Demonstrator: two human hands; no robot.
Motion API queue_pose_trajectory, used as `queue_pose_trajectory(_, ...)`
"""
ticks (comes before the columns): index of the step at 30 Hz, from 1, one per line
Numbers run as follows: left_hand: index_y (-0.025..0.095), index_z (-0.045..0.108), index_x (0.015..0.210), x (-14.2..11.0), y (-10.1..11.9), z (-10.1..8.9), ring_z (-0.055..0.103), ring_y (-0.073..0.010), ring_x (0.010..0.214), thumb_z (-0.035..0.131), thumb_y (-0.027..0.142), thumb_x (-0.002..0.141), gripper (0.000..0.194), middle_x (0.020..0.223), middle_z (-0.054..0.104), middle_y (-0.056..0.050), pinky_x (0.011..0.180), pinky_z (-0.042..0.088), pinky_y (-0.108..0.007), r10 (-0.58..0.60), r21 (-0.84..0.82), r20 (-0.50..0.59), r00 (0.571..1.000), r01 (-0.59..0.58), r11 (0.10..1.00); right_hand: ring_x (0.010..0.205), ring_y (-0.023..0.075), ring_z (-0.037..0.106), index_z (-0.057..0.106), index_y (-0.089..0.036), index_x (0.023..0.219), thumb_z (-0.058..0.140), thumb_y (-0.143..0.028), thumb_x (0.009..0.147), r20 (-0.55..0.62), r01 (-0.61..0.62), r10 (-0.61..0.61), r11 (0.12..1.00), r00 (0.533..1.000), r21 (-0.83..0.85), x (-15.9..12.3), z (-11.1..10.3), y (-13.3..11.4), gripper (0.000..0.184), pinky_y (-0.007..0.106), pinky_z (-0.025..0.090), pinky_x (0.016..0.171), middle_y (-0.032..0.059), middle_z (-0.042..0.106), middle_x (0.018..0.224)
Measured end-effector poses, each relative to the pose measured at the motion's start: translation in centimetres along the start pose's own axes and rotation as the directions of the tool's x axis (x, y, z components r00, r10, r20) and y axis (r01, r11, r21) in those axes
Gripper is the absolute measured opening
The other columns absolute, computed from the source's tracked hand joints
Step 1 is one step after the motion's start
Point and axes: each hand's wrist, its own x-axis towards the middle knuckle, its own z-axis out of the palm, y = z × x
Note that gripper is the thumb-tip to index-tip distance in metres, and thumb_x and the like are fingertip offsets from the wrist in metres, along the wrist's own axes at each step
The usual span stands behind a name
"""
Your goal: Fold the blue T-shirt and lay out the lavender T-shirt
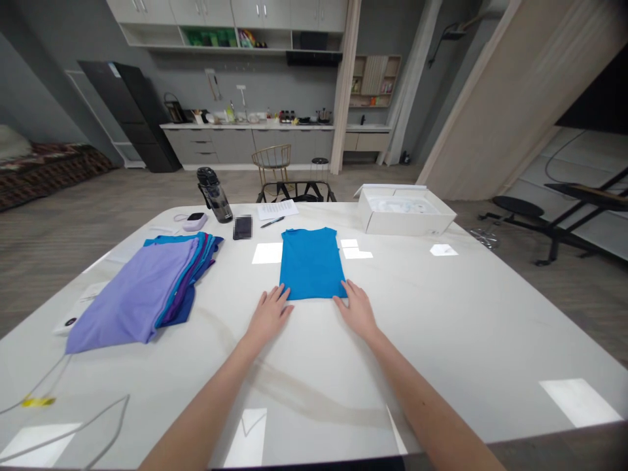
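Looks like both hands, left point(267, 318) and right point(358, 309), are open, fingertips on the blue cloth's point(313, 263) near corners, probably to keep its edge square. Cloth lies flat mid-table point(441, 314), apart from the garment stack point(135, 288), likely for working room.

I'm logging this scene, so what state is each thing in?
Blue garment: laid flat, apparently folded
Left hand: open, fingers on blue garment
Right hand: open, fingers on blue garment
Garment pile: stacked, edges uneven
White box: open
Bottle: upright, lid on
Fridge: shut
Upper cabinets: shut
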Motion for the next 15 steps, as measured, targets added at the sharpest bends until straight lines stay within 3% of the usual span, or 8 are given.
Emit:
queue_pose_trajectory(3, 0.022, 0.054, 0.143, 0.7, 0.8, -0.9, 0.054, -0.0262, 0.132, 0.038, 0.030, 0.102, 0.045, 0.150, 0.052, -0.010, 0.117, 0.035, -0.047, -0.003, 0.038, -0.068, 0.998, 0.006, 0.999, 0.122, 0.0297, 0.055, 0.057, -0.015, 0.138, 0.039, -0.058, 0.101, -0.071, -0.214, 0.217, 0.976, 0.974, 0.040, 0.4, -0.9, -0.3, 0.059, 0.040, 0.042, 0.100, 0.0179, 0.060, 0.134)
queue_pose_trajectory(6, 0.021, 0.057, 0.140, 3.0, 2.8, -1.4, 0.050, -0.0289, 0.136, 0.042, 0.041, 0.101, 0.046, 0.151, 0.051, -0.011, 0.118, 0.033, -0.049, 0.026, 0.033, -0.074, 0.997, -0.023, 0.999, 0.108, 0.0297, 0.061, 0.064, -0.014, 0.121, 0.045, -0.059, 0.099, -0.025, -0.324, 0.324, 0.946, 0.946, 0.004, 2.1, -1.5, -1.4, 0.053, 0.039, 0.043, 0.091, 0.0178, 0.064, 0.118)
queue_pose_trajectory(11, 0.025, 0.047, 0.150, 7.3, 6.1, -0.4, 0.028, -0.0283, 0.151, 0.031, 0.055, 0.103, 0.058, 0.163, 0.035, -0.007, 0.123, 0.023, -0.051, 0.050, -0.023, 0.018, 0.999, -0.050, 0.999, 0.106, 0.0297, 0.061, 0.067, -0.012, 0.105, 0.048, -0.051, 0.101, 0.002, -0.336, 0.337, 0.938, 0.941, -0.088, 4.2, -1.5, -2.4, 0.044, 0.040, 0.039, 0.091, 0.0187, 0.066, 0.111)
queue_pose_trajectory(15, 0.026, 0.038, 0.156, 8.1, 7.4, 0.9, 0.023, -0.0293, 0.154, 0.027, 0.058, 0.102, 0.064, 0.166, 0.027, -0.006, 0.124, 0.017, -0.055, -0.001, -0.016, 0.065, 0.998, 0.002, 1.000, 0.106, 0.0283, 0.060, 0.067, -0.012, 0.104, 0.042, -0.045, 0.104, -0.002, -0.282, 0.283, 0.953, 0.959, -0.114, 3.7, -1.5, -1.6, 0.042, 0.039, 0.038, 0.090, 0.0181, 0.066, 0.110)
